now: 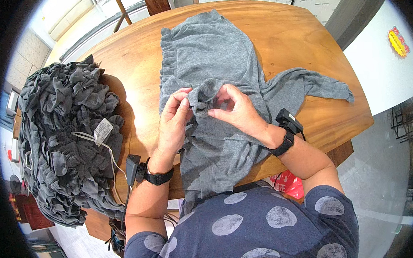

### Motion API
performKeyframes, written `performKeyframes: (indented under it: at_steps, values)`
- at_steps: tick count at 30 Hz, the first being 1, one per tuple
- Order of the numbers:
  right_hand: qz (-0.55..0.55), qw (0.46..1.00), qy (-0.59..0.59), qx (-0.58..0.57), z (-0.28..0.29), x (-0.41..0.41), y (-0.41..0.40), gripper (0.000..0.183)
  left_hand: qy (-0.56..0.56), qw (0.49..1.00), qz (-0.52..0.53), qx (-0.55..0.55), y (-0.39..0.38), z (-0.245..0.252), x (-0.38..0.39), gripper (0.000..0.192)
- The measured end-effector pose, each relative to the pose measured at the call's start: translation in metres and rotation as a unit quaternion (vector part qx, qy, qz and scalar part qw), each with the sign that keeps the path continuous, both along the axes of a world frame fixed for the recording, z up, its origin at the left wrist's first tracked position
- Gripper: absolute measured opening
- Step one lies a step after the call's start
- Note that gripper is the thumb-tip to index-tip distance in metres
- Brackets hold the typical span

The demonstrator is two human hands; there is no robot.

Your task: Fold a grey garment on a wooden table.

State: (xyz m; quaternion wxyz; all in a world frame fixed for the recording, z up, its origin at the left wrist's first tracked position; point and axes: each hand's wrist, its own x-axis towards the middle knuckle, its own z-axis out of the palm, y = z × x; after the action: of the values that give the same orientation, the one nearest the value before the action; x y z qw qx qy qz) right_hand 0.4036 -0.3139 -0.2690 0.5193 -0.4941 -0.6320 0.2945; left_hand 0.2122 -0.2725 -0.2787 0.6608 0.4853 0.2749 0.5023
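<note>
A grey knitted garment lies spread on the wooden table, one sleeve stretched to the right and its ruffled ribbed edge on the left. Near the garment's middle, my left hand pinches the left side of a gathered ribbed part. My right hand holds the same ribbed part from the right, thumb below and fingers curled above. The fabric between my hands is raised and bunched. More of the garment hangs over the table edge towards my body.
A big heap of dark grey knitted pieces stands at the table's left, with a white tag and pale ties on it. Both wrists wear black straps with small devices and cables. A red plastic bag is below the near edge of the wooden table.
</note>
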Motion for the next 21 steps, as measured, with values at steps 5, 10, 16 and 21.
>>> performKeyframes:
  at_steps: [5, 10, 16, 21]
  values:
    - [0.055, 0.994, 0.046, -0.079, -0.002, -0.004, -0.003, 0.022, -0.054, 0.996, -0.047, -0.055, 0.000, -0.002, -0.002, 0.012]
    - [0.020, 0.997, 0.042, -0.060, -0.006, 0.006, -0.001, 0.015, -0.104, 0.989, -0.048, -0.094, 0.012, -0.001, -0.013, 0.020]
    - [-0.048, 0.990, 0.124, 0.037, 0.011, 0.001, -0.003, 0.013, -0.142, 0.984, -0.062, -0.091, 0.006, 0.000, -0.009, 0.023]
    - [0.003, 0.979, -0.118, 0.164, 0.010, 0.000, -0.006, 0.012, -0.157, 0.980, -0.078, -0.097, 0.008, 0.000, -0.012, 0.018]
